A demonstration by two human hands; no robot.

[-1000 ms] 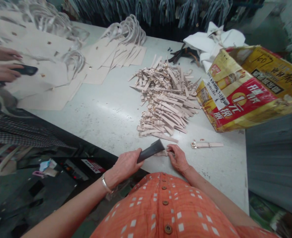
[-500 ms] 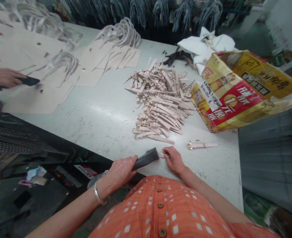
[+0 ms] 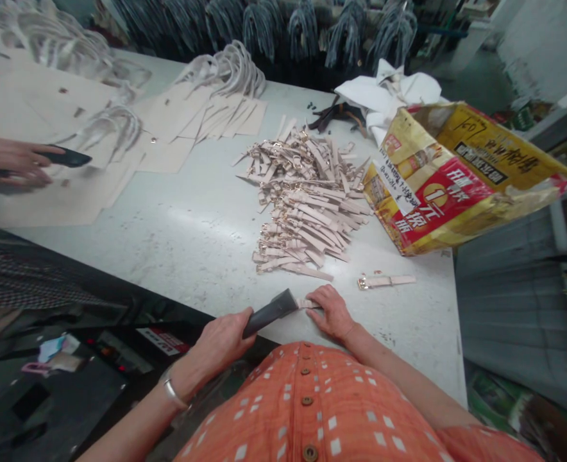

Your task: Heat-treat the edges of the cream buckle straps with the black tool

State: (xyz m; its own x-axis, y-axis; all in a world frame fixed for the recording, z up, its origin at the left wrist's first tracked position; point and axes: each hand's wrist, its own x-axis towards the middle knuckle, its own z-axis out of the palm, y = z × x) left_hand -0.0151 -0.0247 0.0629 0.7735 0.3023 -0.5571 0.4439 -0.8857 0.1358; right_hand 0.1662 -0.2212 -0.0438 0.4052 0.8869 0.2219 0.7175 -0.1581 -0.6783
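Note:
My left hand is closed round the handle of a dark flat tool, whose wide end rests on a pale strap piece at the table's near edge. My right hand presses that strap down with its fingers flat. A single beige strap with a gold buckle lies just right of my right hand. A big heap of the same beige straps sits beyond my hands in the middle of the grey table.
A yellow and red carton lies on its side at the right, with white wrapping behind it. Cream panels with looped handles cover the far left. Another person's hand holds a dark tool there.
My left hand slid the dark tool back toward me along the strap. The other person's hand shifted at the left. The camera view drifted slightly.

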